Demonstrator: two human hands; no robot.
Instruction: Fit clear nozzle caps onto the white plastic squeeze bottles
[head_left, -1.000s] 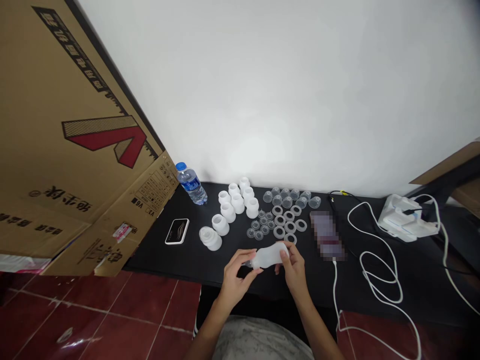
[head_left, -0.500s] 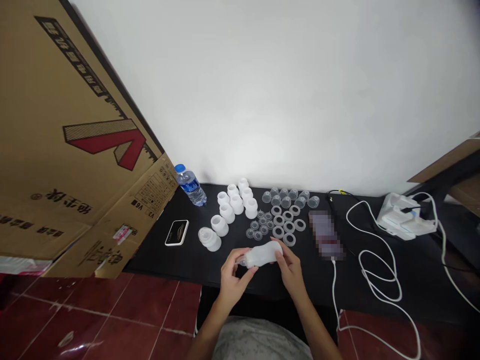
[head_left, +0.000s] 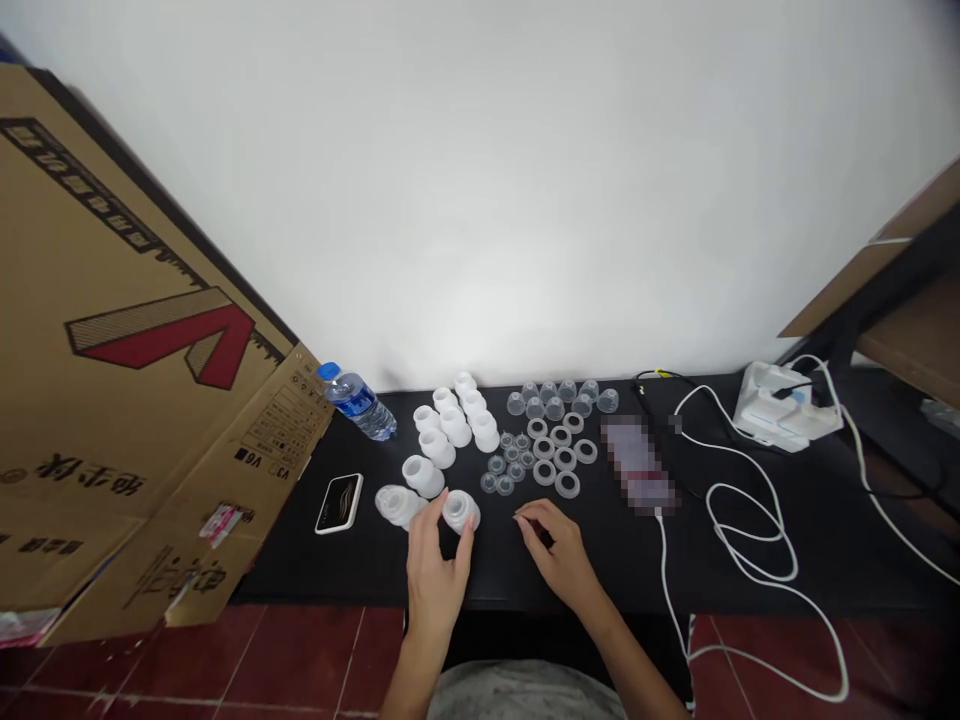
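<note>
Two hands in view. I have the left hand (head_left: 435, 565), fingers parted just to the width of the white bottle (head_left: 459, 510), gripping it near the worktop (head_left: 499, 585)'s front edge; its base is partly hidden. Right hand (head_left: 553, 550): half curled, contents unclear. Bare worktop separates it from the pixelated phone (head_left: 637, 465).

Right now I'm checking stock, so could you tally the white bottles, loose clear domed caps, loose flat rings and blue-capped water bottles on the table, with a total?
White bottles: 10, including the one in the left hand
Loose clear domed caps: 9
Loose flat rings: 8
Blue-capped water bottle: 1
Total: 28
</note>
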